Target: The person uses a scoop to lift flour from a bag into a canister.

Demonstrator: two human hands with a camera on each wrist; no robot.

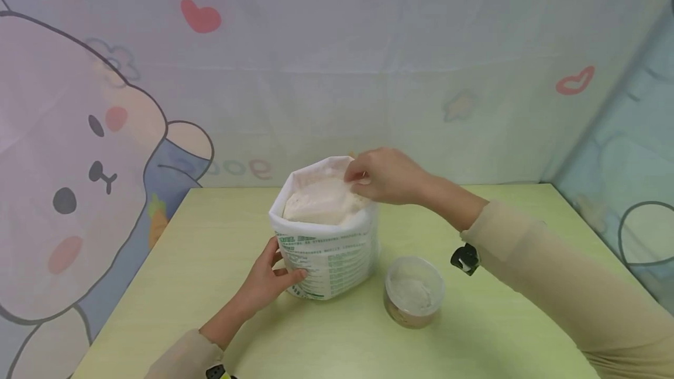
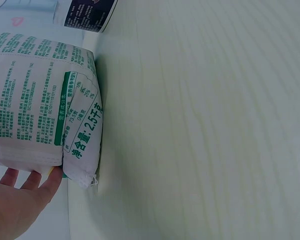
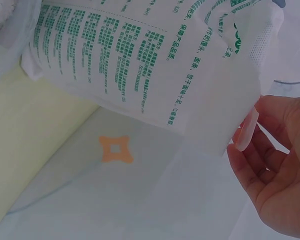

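A white flour bag (image 1: 326,259) with green print stands upright, its top rolled open and pale flour (image 1: 316,200) showing inside. My left hand (image 1: 268,279) holds the bag's lower left side, thumb on the front and fingers round the edge. In the left wrist view its fingertips (image 2: 55,175) meet the bag beside its bottom seam. Over the right part of the opening, my right hand (image 1: 387,177) pinches a pale pinkish handle (image 3: 247,131) with a rounded end. The bag's wall hides the handle's other end in the right wrist view.
To the right of the bag stands a round, see-through tub (image 1: 413,291) holding white powder; its dark printed label (image 2: 90,14) shows in the left wrist view. The light wood table (image 1: 505,285) ends at a cartoon-printed cloth backdrop (image 1: 326,63).
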